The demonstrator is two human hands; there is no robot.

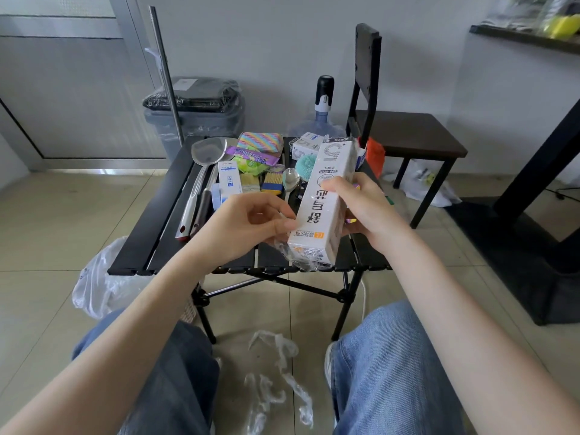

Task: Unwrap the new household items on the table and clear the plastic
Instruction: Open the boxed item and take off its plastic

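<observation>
gripping the white box [326, 202] above the table [175, 196] in the right hand [361, 208], the left hand [251, 224] pinches the loose plastic wrap [298, 255]; a hard tug could tear the film or yank the box free.

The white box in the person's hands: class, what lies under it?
Under the white box, the black table shows, with loose clear plastic hanging at the box's near end. A spoon lies beside it. Anything directly beneath is covered.
</observation>
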